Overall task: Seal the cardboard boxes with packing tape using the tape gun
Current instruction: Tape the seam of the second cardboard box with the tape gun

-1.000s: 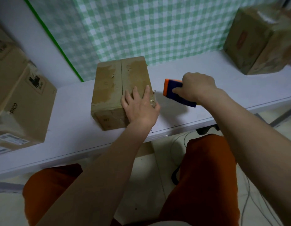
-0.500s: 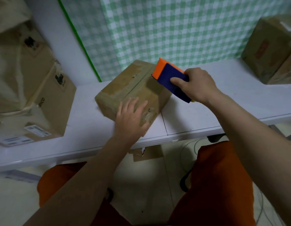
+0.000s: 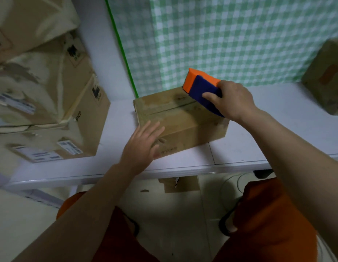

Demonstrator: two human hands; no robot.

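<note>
Cardboard box [image 3: 180,118] on white table [image 3: 278,129], seam untaped; tape gun at its far right corner.

White table carries all else, located relative to the box. Stack of larger boxes [image 3: 50,103] well to its left; 1 more box [image 3: 327,78] well to its right, at frame edge. Green checked cloth [image 3: 221,38] hangs behind. Box lies skewed, flap seam running left-right across its top; no tape strip discernible on seam, though blur limits this. Right hand [image 3: 232,100] closed around tape gun [image 3: 202,87], orange end over the far right corner, contact uncertain. Left hand [image 3: 143,144] open, fingers spread, at the near left corner; touching or hovering, cannot tell. Judgement: this box at start of sealing; full pull along seam remains. Nothing blocks the seam.
</note>
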